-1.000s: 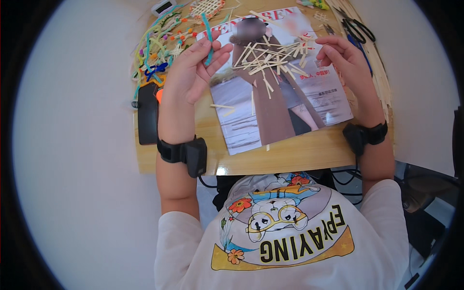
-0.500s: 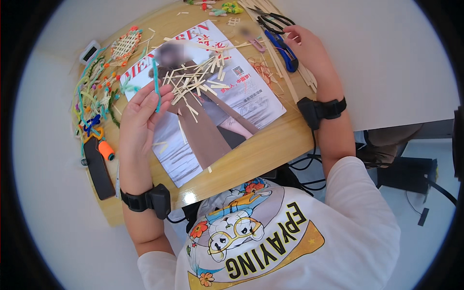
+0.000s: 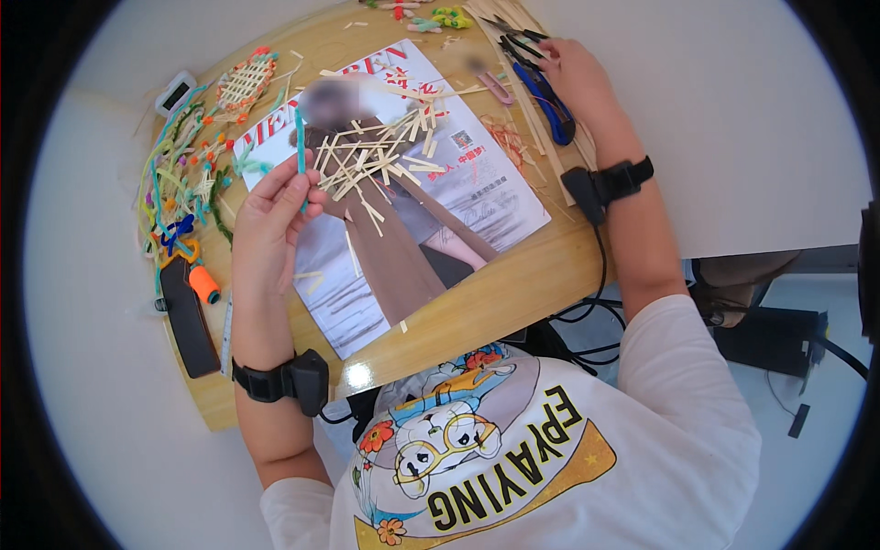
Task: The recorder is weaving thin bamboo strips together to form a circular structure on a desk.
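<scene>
Holds a turquoise pipe cleaner [image 3: 301,137] in the left hand [image 3: 273,206], pinched between thumb and fingertips, over the left part of the magazine [image 3: 500,215]. Points its longer free end toward the table's [image 3: 449,335] far side, long axis nearly upright in view. Hides its lower stretch partly behind the fingers. Reaches with the right hand [image 3: 579,84] to black-handled scissors [image 3: 526,35], partly covering the handles; cannot tell whether gripped.
</scene>
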The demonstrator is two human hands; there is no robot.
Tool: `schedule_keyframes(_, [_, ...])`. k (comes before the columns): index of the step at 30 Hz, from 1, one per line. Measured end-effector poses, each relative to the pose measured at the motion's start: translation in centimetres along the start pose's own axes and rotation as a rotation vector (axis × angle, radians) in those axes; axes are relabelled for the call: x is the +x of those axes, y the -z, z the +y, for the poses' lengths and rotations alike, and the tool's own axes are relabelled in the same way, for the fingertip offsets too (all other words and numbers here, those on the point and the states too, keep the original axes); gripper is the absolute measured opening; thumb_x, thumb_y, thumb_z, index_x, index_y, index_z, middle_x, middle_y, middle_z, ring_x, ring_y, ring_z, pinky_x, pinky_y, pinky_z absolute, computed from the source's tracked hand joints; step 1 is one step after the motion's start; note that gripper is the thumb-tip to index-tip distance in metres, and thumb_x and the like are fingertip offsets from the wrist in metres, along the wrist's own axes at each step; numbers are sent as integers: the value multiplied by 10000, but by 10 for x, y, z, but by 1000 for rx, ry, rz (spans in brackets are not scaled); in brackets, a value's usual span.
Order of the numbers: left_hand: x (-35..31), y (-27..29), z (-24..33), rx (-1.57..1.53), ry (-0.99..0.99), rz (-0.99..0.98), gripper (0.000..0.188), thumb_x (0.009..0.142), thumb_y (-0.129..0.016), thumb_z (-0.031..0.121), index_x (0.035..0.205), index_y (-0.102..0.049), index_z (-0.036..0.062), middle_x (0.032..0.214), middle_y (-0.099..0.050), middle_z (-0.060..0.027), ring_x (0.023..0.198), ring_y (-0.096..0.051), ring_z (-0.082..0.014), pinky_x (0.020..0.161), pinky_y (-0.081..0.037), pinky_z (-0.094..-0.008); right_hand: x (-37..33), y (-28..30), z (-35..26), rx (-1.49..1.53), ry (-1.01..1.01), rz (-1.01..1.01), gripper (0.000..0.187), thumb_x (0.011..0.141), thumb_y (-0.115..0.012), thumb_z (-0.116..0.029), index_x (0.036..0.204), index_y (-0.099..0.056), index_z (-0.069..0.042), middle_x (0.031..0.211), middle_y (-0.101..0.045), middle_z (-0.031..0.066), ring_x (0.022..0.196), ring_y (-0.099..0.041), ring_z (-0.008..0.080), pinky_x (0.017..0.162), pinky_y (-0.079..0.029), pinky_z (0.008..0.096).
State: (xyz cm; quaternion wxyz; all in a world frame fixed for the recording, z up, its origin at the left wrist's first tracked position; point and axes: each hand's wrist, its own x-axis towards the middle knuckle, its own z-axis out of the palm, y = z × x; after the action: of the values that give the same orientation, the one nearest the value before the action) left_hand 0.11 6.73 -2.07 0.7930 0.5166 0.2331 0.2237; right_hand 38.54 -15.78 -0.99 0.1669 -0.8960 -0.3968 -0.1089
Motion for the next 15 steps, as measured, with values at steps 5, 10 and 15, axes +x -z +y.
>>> schedule_keyframes(5, [1,17,16,-23,-91,104,255,1023,-669,194,1199,-649,11,987,-708,-55,802,-703,-110,677,-574,-205,46,-21,24,35,26,-33,435,929,-686,-207,1344,-632,-88,1200,-692,234,1092,-660,412,939,-524,472])
schedule_keyframes(10, [-5,54,44,-118,-285,151,265,1039,-652,263,1189,-638,44,932,-697,-39,639,-606,-86,565,-496,-179,73,-33,45,-100,25,-258,543,884,-713,-190,1404,-586,-102,1176,-701,254,1080,-672,414,947,-531,476])
schedule_keyframes(15, [-6,67,60,-94,-348,352,281,1042,-612,91,1303,-611,-12,1133,-709,-95,904,-675,-110,752,-562,-201,74,-28,34,-157,194,37,582,893,-716,-197,1449,-551,-145,1023,-716,205,1005,-696,374,885,-560,461])
